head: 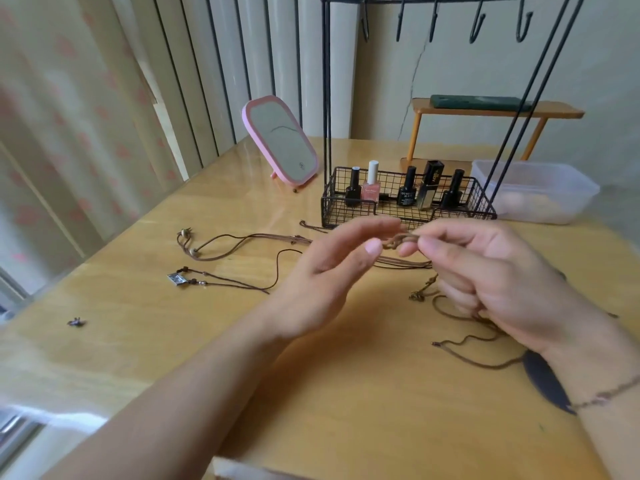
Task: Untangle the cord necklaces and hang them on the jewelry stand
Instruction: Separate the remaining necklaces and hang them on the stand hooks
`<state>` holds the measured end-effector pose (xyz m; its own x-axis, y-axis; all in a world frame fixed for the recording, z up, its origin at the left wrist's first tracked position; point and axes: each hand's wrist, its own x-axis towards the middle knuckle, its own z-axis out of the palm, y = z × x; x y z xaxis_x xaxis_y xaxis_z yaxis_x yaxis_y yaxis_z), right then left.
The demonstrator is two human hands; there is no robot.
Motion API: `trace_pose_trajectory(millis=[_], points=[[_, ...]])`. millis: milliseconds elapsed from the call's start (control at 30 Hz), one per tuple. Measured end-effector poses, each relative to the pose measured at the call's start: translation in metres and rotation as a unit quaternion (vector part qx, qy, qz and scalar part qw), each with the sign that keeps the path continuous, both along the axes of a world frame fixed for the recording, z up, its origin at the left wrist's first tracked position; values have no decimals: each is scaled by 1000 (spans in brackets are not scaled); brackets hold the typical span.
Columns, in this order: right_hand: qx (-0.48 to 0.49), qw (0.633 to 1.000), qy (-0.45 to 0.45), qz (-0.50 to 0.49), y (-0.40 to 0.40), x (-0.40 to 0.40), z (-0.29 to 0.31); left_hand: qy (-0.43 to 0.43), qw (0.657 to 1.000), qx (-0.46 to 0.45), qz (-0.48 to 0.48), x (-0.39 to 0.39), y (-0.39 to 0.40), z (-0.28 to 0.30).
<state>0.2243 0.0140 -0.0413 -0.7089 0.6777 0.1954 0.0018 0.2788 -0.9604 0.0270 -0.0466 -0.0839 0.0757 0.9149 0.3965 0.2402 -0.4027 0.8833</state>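
Several brown cord necklaces (pixel 242 242) lie tangled across the wooden table (pixel 138 323). My right hand (pixel 491 282) pinches a knotted bunch of brown cord (pixel 398 240) between thumb and fingertips, lifted above the table. My left hand (pixel 329 268) is beside it with straight, relaxed fingers, its thumb tip close to the knot. A cord with a square metal pendant (pixel 177 279) lies to the left. The black wire jewelry stand (pixel 327 98) rises behind, its hooks (pixel 476 27) along the top bar. More cord trails under my right wrist.
The stand's wire basket (pixel 332 199) holds several nail polish bottles. A pink mirror (pixel 280 142) stands at the back left, a clear plastic box (pixel 540 195) at the right, a small wooden shelf (pixel 495 110) behind. A tiny dark charm (pixel 77 322) lies near the left edge.
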Motion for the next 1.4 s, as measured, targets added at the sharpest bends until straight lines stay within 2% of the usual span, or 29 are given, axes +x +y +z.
trace_pose_trajectory(millis=[167, 333, 500, 700, 833, 1000, 1100, 1233, 1300, 1400], points=[[11, 1000, 6, -10, -1, -5, -3, -144, 982, -41, -112, 0, 3, -1], [14, 1000, -8, 12, -4, -8, -5, -193, 969, -61, -140, -2, 4, -1], [50, 999, -5, 3, -6, -10, -7, -195, 972, -59, -117, -6, 4, -3], [145, 987, -32, -55, -4, -7, -6, -190, 971, -87, -115, -10, 2, 0], [166, 982, -18, -91, -2, -6, -10, -185, 972, -88, -113, -10, 0, 3], [201, 973, -29, -113, -2, -7, -14, -149, 984, -80, -51, -7, 1, 3], [283, 948, -43, -141, 0, -7, -21, -130, 989, -66, -34, -5, 0, 3], [422, 892, -7, -163, 1, -8, -18, -110, 993, -44, -32, -3, 0, 4], [449, 879, -16, -160, 0, -9, -18, -107, 993, -39, -35, -3, 0, 2], [444, 881, -28, -160, 0, -10, -20, -93, 995, -28, -33, -4, 1, 1]])
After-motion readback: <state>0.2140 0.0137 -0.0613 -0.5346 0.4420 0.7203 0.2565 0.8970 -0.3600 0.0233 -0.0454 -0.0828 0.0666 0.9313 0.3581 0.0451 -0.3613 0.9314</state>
